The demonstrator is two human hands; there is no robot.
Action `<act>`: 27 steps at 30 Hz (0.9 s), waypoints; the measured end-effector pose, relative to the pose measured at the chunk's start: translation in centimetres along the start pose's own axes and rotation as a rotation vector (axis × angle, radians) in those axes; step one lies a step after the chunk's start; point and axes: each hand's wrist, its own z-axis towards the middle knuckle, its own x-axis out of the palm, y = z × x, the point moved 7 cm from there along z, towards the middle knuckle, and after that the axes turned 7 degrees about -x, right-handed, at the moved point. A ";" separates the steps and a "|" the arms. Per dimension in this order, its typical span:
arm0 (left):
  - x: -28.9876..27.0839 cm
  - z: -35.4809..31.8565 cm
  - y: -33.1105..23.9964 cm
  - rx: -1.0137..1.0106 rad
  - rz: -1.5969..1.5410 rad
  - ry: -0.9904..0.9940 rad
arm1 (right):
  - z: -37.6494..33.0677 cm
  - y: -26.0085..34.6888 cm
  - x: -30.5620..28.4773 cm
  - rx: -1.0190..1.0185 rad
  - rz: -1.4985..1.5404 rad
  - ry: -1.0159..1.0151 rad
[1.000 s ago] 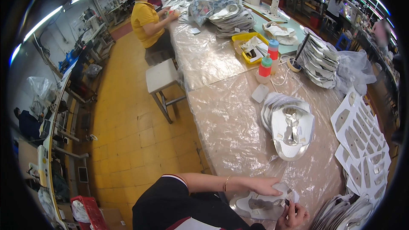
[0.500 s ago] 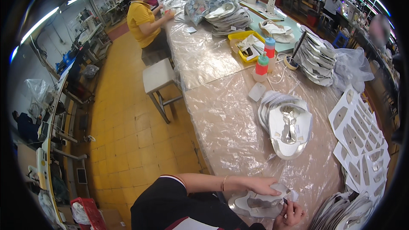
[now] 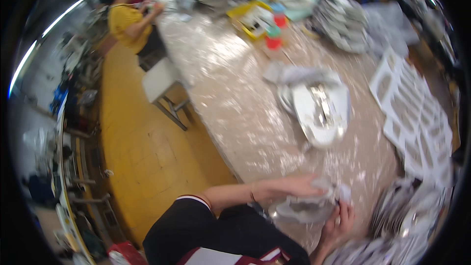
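1. Left hand [image 3: 301, 185]: closed on the far edge of a grey-and-white shoe piece [image 3: 306, 211], which lies at the near end of the counter [image 3: 235, 127]. Blur hides whether the piece rests on the surface or is held just above it.
2. Right hand [image 3: 343, 218]: fingers bent at the right end of the piece, beside a small white scrap [image 3: 345, 193]. A dark spot shows near the fingertips; whether the fingers grip anything cannot be told.
3. Stack of shoe pieces [image 3: 321, 115]: beyond the hands, well apart from them, the topmost piece white with a shiny middle.
4. Cut-out sheets [image 3: 392, 95]: white, pierced by rows of openings, along the right side of the counter. A pile of grey-white pieces [image 3: 392, 211] lies nearer, to the right of the right hand.
5. Yellow tray [image 3: 255, 35]: toward the far end, near two bottles with red bands, one green-topped [image 3: 274, 40], the other blue-topped [image 3: 279, 15].
6. White-seated stool [image 3: 160, 79]: left of the counter, on the yellow floor [image 3: 132, 132].
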 end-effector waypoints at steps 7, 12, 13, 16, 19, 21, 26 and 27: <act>0.6 -0.3 0.8 -0.133 -0.259 0.033 | 0.0 0.7 0.0 0.106 0.101 0.129; 0.7 -0.6 -0.6 -0.103 -0.358 0.028 | 0.3 0.7 0.0 0.191 0.307 0.049; 0.7 -0.6 -0.9 -0.098 -0.353 0.033 | 0.3 0.8 0.1 0.181 0.330 0.035; 0.8 -0.7 -1.6 -0.085 -0.343 0.031 | 0.4 0.8 0.1 0.184 0.346 -0.010; 1.1 -0.7 -2.0 -0.055 -0.341 0.028 | 0.2 0.6 0.2 0.184 0.322 -0.012; 1.3 -0.7 -2.0 -0.056 -0.322 0.050 | 0.0 0.5 0.1 0.151 0.290 -0.035; 1.3 -0.4 -1.8 -0.063 -0.279 -0.002 | 0.0 0.8 -0.5 0.099 0.166 -0.137; 1.3 -0.5 -2.1 -0.009 -0.254 -0.007 | 0.2 1.0 -0.9 0.067 0.094 -0.141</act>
